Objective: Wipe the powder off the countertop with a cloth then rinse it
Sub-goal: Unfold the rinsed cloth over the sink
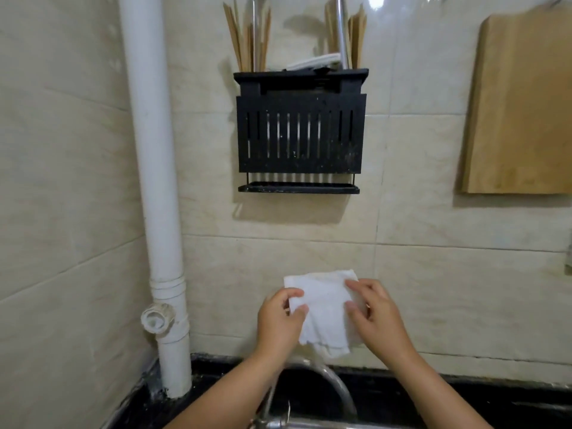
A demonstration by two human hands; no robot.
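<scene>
Inspector: Item one, the white cloth (325, 308). Soft, woven, rumpled, folded roughly square with a ragged lower edge. It hangs in the lower centre of the frame, in front of the tiled wall (433, 274) and above the curved metal tap (337, 385).

Clerk: And the hands?

Inspector: Both are grasping it. The left hand (280, 320) pinches the cloth's left edge between thumb and fingers; the right hand (374, 311) pinches the right side, fingers curled over the fabric.

Clerk: Surfaces?

Inspector: Glossy cream tiles with pale veining. A dark, speckled bench (464, 388) runs along the bottom of the frame. A smooth white plastic drainpipe (154, 196) stands at left, with a capped side branch low down.

Clerk: Containers?

Inspector: One black slatted utensil holder (298, 137), box-shaped, mounted upper centre, with a drip tray beneath. It holds wooden chopsticks (247, 41) in left and right bunches, and metal handles whose heads are cut off at the top edge. A flat wooden cutting board (523, 103) hangs upper right.
</scene>
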